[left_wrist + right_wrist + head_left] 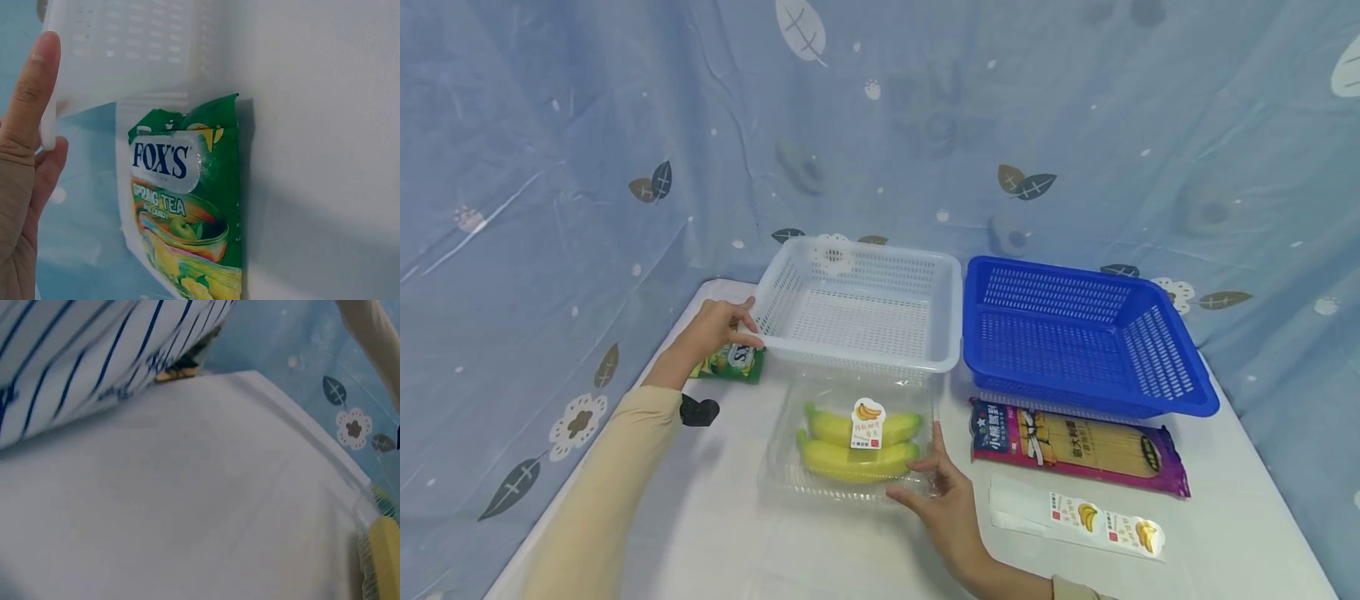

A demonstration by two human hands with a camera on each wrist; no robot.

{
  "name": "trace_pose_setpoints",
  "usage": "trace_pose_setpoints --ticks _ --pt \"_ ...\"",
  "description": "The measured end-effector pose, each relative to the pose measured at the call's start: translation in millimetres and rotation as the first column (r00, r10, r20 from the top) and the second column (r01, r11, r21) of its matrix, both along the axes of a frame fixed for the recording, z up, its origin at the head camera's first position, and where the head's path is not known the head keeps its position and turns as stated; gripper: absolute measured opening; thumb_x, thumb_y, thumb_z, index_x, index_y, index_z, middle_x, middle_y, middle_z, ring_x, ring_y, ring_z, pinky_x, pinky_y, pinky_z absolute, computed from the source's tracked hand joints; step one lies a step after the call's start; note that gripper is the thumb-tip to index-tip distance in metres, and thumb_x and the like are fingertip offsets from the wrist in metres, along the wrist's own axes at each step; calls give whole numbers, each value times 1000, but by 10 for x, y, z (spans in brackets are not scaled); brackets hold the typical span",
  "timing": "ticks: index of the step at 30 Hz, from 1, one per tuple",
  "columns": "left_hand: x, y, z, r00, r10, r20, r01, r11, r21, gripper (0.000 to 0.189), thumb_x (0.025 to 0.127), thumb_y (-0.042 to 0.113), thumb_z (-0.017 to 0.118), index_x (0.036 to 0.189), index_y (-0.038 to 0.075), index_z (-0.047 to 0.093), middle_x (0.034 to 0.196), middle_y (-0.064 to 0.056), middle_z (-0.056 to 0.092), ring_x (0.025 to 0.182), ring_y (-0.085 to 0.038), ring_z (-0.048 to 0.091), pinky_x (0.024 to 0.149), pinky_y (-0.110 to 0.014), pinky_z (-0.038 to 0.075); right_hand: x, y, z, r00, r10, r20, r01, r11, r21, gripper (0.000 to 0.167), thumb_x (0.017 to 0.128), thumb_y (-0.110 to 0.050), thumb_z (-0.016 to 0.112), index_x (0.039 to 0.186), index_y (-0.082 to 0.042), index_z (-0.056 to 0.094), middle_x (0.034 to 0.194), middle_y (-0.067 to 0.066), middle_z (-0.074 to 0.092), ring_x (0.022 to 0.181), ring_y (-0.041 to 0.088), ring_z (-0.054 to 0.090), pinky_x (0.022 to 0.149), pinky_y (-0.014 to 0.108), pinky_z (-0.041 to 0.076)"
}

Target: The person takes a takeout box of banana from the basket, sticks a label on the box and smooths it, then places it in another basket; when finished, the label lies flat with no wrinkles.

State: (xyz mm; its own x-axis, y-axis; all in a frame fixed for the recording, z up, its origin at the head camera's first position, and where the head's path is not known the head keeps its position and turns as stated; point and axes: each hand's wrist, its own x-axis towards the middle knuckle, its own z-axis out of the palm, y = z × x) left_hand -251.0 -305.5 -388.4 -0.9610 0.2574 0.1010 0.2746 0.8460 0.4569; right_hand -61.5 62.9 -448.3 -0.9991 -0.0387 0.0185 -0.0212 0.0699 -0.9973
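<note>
My left hand [711,329] pinches the near left corner of the white basket's [865,356] rim between thumb and fingers. In the left wrist view that rim lies between the thumb and a fingertip. Under this hand is a green bag of Fox's Spring Tea candy [181,212]. A clear plastic box [781,421] holds two yellow bananas [850,463], and a white banana label [867,423] is on its lid. My right hand [951,512] grips the box's near right corner, thumb at the front and fingers along the side. The right wrist view shows only part of the box.
A blue basket [1090,398] stands right of the white one. A purple-edged pasta packet [1075,446] lies before it. Closer in is a strip of banana labels [1105,523]. A blue patterned curtain [880,125] rises behind the white table [715,517].
</note>
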Motion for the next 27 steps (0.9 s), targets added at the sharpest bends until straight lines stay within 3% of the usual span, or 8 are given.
trace_pose_setpoints --ticks 2,8,14,22,24,27 --pt "2 -1 -4 1000 8 5 -8 1000 0 21 71 22 82 80 6 73 139 -25 41 90 -34 61 71 -38 44 16 20 61 999 -7 36 7 1000 -12 35 70 -7 83 94 3 60 157 11 17 142 32 20 107 23 26" --pt "18 8 9 1000 13 16 -14 1000 3 20 72 21 82 81 5 73 140 -25 40 76 -29 54 71 -39 43 76 76 265 994 -19 103 25 998 -61 37 68 -3 82 94 8 58 157 10 17 143 31 17 105 15 26" --pt "22 16 29 1000 12 8 -12 1000 1 19 73 19 82 79 4 73 139 -26 40 75 -29 52 71 -41 43 106 120 479 987 -17 157 29 997 -74 39 69 -4 82 95 8 56 158 8 14 145 28 11 110 26 20" --pt "22 28 35 1000 18 18 -18 1000 7 18 74 19 82 79 4 72 140 -26 39 97 -37 59 73 -42 44 121 184 718 977 10 215 7 997 -79 34 74 -3 80 95 6 55 159 4 11 146 28 7 113 35 16" --pt "19 30 36 1000 16 18 -16 1000 3 19 74 19 82 80 4 72 140 -26 39 92 -36 59 73 -42 43 119 202 768 975 16 222 3 997 -83 34 75 -4 80 95 5 54 159 4 10 146 28 4 114 37 15" --pt "14 30 34 1000 14 17 -14 1000 -2 20 73 19 82 82 3 73 140 -26 39 71 -28 50 71 -41 43 112 224 830 973 23 228 -1 995 -99 33 75 -5 80 94 3 55 159 4 9 146 27 1 114 39 14"
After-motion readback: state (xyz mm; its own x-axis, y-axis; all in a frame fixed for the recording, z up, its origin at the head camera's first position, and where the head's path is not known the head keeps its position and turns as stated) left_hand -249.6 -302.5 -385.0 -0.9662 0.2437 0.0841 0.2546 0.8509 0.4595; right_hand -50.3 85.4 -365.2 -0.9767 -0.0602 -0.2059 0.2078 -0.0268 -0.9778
